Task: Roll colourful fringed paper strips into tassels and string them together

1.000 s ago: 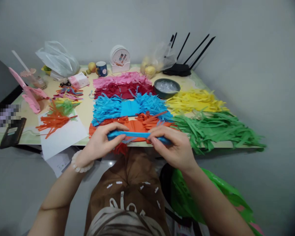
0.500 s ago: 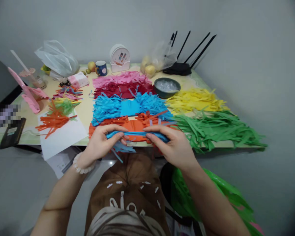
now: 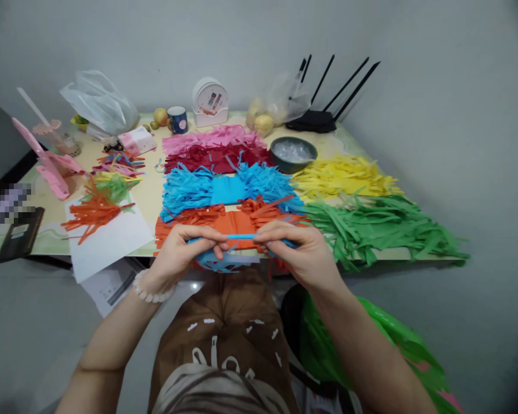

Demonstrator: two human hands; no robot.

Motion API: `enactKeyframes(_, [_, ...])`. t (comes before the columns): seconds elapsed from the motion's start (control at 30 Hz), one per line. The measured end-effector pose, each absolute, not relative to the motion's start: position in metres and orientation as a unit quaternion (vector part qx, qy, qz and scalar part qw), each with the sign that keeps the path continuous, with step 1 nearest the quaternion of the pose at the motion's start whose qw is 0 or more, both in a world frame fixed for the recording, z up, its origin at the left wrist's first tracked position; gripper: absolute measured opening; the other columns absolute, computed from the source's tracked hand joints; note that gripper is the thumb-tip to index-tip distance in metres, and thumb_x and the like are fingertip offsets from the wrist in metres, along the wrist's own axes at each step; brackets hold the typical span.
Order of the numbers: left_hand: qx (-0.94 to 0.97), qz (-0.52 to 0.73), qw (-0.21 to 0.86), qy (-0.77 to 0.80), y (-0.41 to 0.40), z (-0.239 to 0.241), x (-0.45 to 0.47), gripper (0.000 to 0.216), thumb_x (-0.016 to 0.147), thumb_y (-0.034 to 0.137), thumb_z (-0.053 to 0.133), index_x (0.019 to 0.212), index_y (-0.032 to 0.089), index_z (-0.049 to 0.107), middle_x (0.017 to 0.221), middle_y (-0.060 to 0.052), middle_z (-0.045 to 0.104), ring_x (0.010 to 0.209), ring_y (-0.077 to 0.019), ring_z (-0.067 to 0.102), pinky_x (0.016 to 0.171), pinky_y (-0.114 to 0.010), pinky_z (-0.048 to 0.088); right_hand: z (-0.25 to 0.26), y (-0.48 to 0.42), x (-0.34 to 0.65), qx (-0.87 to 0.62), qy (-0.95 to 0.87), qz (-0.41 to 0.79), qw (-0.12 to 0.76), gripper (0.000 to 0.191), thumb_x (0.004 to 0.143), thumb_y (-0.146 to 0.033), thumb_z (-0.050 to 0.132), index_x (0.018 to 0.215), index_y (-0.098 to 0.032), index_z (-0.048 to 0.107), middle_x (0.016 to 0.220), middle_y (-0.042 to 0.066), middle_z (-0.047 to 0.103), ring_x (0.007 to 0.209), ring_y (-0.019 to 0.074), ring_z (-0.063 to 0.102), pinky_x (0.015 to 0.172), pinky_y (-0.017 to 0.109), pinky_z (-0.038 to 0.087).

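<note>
Between my two hands a blue fringed tissue paper (image 3: 240,236) is stretched, its middle rolled into a thin band and its cut strips hanging below. My left hand (image 3: 198,244) pinches the band at its left end, a beaded bracelet (image 3: 153,290) on the wrist. At the right end my right hand (image 3: 291,244) grips it, fingers closed. Just behind lies orange fringed paper (image 3: 235,220) at the table's front edge. Farther back are blue fringed paper (image 3: 228,188), dark red fringed paper (image 3: 220,158) and pink fringed paper (image 3: 213,138).
Green (image 3: 380,230) and yellow fringed paper (image 3: 349,177) lie at right. A dark bowl (image 3: 292,154), mug (image 3: 178,119) and black router (image 3: 313,121) stand behind. At left are loose orange strips (image 3: 95,211) on white paper (image 3: 107,247) and a pink stand (image 3: 54,175).
The blue paper's middle between my hands has become a narrower band. My fingers have shifted slightly, the right hand closing further over its end. The things on the table have stayed put.
</note>
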State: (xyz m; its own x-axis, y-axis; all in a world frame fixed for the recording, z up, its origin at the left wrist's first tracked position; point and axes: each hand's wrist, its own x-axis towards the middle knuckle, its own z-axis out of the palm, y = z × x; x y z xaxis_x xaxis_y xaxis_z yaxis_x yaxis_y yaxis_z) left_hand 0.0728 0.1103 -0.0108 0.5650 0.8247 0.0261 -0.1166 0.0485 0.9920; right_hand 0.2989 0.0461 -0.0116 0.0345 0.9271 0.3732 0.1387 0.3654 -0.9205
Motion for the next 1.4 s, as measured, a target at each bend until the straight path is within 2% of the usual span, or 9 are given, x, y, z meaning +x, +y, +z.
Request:
enactKeyframes(0.1, [0.679, 0.305, 0.609, 0.275, 0.112, -0.002, 0.065, 0.016, 0.087, 0.024, 0.065, 0.086, 0.017, 0.080, 0.081, -0.010, 0.077, 0.082, -0.0211, 0.073, 0.079, -0.033, 0.058, -0.011, 0.044, 0.301, -0.426, -0.646, 0.301, 0.557, 0.022, 0.082, -0.008, 0.063, 0.083, -0.023, 0.080, 0.081, 0.003, 0.076, 0.075, 0.0147, 0.071, 0.068, 0.025, 0.057])
enactKeyframes(0.27, [0.837, 0.249, 0.428, 0.233, 0.115, 0.027, 0.061, 0.016, 0.090, 0.024, 0.063, 0.099, 0.019, 0.075, 0.124, -0.012, 0.071, 0.123, -0.0265, 0.061, 0.111, -0.042, 0.041, 0.001, 0.038, 0.298, -0.397, -0.758, 0.154, 0.494, 0.030, 0.083, -0.004, 0.057, 0.092, -0.022, 0.078, 0.089, 0.004, 0.076, 0.082, 0.0134, 0.072, 0.076, 0.023, 0.058])
enactKeyframes(0.43, [0.880, 0.175, 0.384, 0.219, 0.117, 0.026, 0.074, 0.018, 0.094, 0.029, 0.060, 0.097, 0.019, 0.075, 0.092, -0.006, 0.078, 0.086, -0.0183, 0.070, 0.086, -0.029, 0.051, 0.007, 0.031, 0.298, -0.374, -0.810, 0.092, 0.441, 0.027, 0.089, -0.009, 0.056, 0.098, -0.024, 0.077, 0.091, 0.005, 0.076, 0.083, 0.0154, 0.071, 0.078, 0.027, 0.059])
enactKeyframes(0.6, [0.929, 0.263, 0.160, 0.207, 0.117, 0.007, 0.075, 0.019, 0.095, 0.022, 0.056, 0.099, 0.024, 0.074, 0.090, -0.004, 0.079, 0.092, -0.0196, 0.069, 0.115, -0.052, 0.031, 0.012, 0.036, 0.307, -0.466, -0.749, 0.264, 0.390, 0.029, 0.090, -0.023, 0.060, 0.116, -0.022, 0.071, 0.109, 0.008, 0.077, 0.099, 0.0202, 0.073, 0.085, 0.031, 0.059])
enactKeyframes(0.7, [0.935, 0.297, 0.098, 0.167, 0.119, 0.000, 0.071, 0.022, 0.096, 0.021, 0.055, 0.104, 0.029, 0.074, 0.098, -0.003, 0.079, 0.099, -0.0200, 0.070, 0.118, -0.055, 0.026, 0.010, 0.047, 0.304, -0.461, -0.670, 0.449, 0.369, 0.024, 0.093, -0.036, 0.060, 0.102, -0.020, 0.075, 0.100, 0.008, 0.079, 0.093, 0.0202, 0.074, 0.080, 0.031, 0.059])
enactKeyframes(0.87, [0.913, 0.346, 0.086, 0.199, 0.124, -0.016, 0.069, 0.023, 0.093, 0.022, 0.059, 0.108, 0.032, 0.073, 0.103, -0.002, 0.079, 0.105, -0.0219, 0.070, 0.116, -0.055, 0.030, -0.007, 0.056, 0.281, -0.403, -0.545, 0.601, 0.423, 0.029, 0.083, -0.047, 0.073, 0.080, -0.018, 0.072, 0.064, 0.002, 0.074, 0.059, 0.0135, 0.068, 0.062, 0.026, 0.056])
enactKeyframes(1.03, [0.824, 0.473, 0.149, 0.273, 0.108, -0.029, 0.089, 0.016, 0.090, 0.019, 0.063, 0.099, 0.028, 0.074, 0.090, -0.001, 0.079, 0.094, -0.0206, 0.072, 0.109, -0.051, 0.039, -0.014, 0.053, 0.263, -0.391, -0.490, 0.570, 0.530, 0.023, 0.082, -0.040, 0.075, 0.087, -0.018, 0.073, 0.065, 0.002, 0.074, 0.059, 0.0135, 0.069, 0.061, 0.025, 0.056])
enactKeyframes(1.27, [0.692, 0.506, 0.381, 0.345, 0.091, -0.025, 0.112, 0.023, 0.096, 0.028, 0.057, 0.107, 0.022, 0.076, 0.117, -0.010, 0.074, 0.112, -0.0243, 0.067, 0.095, -0.039, 0.055, -0.008, 0.068, 0.259, -0.434, -0.609, 0.349, 0.565, 0.007, 0.091, -0.024, 0.060, 0.097, -0.022, 0.064, 0.080, 0.001, 0.073, 0.069, 0.0140, 0.071, 0.069, 0.025, 0.058])
enactKeyframes(1.4, [0.636, 0.545, 0.388, 0.384, 0.102, -0.037, 0.117, 0.017, 0.092, 0.030, 0.062, 0.098, 0.022, 0.077, 0.111, -0.008, 0.075, 0.109, -0.0256, 0.068, 0.100, -0.044, 0.053, -0.008, 0.077, 0.259, -0.426, -0.695, 0.224, 0.534, 0.011, 0.092, -0.019, 0.057, 0.100, -0.023, 0.062, 0.091, 0.005, 0.073, 0.083, 0.0170, 0.070, 0.077, 0.028, 0.058])
